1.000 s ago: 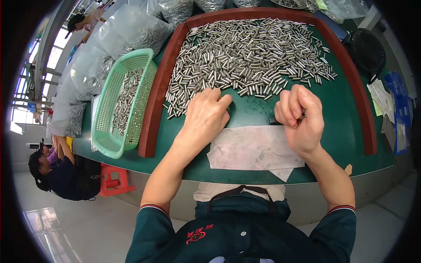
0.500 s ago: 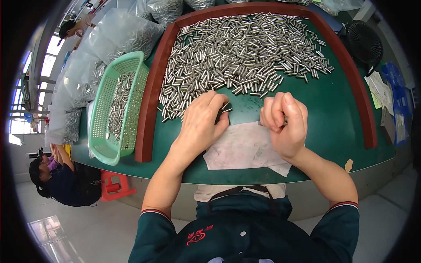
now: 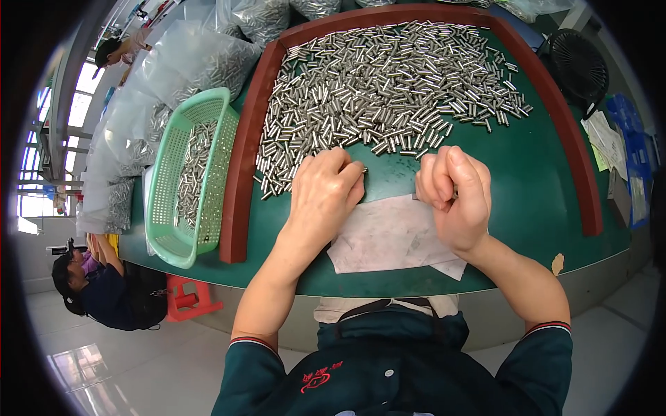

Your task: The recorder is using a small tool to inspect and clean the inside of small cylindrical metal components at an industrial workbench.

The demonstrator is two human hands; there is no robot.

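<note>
My left hand [image 3: 322, 194] is closed at the near edge of a wide spread of short, shiny metal pins [image 3: 395, 83]. The end of one pin [image 3: 365, 170] pokes out by its fingertips. Curled into a loose fist, my right hand [image 3: 459, 197] hovers beside the right end of a stained pale cloth [image 3: 381, 239]. Its fingers hide whatever lies inside them. The cloth lies flat on the green tabletop [image 3: 534, 201], between and below both hands.
A dark red raised border [image 3: 243, 152] surrounds the pins on three sides. Left of it stands a green plastic basket [image 3: 161, 173] with more pins. Clear bags [image 3: 184, 59] of pins line the far left. A black fan [image 3: 577, 66] is at right; two people are at left.
My left thumb and fingers have drawn together around the pin, closing the gap between them. My right hand keeps its curled pose. The whole view has shifted slightly.
</note>
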